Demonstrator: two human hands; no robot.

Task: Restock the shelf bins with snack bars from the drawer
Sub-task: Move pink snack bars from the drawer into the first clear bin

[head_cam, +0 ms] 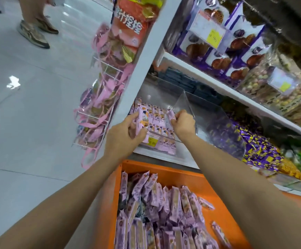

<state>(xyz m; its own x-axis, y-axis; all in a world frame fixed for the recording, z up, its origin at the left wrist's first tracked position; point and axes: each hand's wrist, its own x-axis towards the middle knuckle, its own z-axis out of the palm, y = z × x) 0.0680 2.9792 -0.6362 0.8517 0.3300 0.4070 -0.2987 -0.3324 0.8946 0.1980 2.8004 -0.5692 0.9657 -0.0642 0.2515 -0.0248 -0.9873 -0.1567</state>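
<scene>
Nearest to me, under both forearms: the orange drawer, packed with lilac-wrapped snack bars, mostly on edge, a few loose toward the right-hand side.

Left hand: fingers and thumb curled round a small stack of bars, held upright at the front edge of the clear bin.

Right hand: fingertips pinch a single bar by its upper end, just above the rows of bars already standing in the bin. Whether that bar touches the row, I cannot tell.

Handling, my judgement: bars light; film wrap slick and crinkly, so a stack may fan or slip if squeezed loosely. Filling likely brittle, so I avoid bending. Best hold is across the long sides at mid-length; the crimped ends serve only for steering one bar into its slot.

Outward: right of the right hand, a bin of purple-and-yellow sweets. Left of the left hand, pink bags on a wire rack. Above the hands, purple boxes. Far beyond the left hand, another person's shoes on the floor.
</scene>
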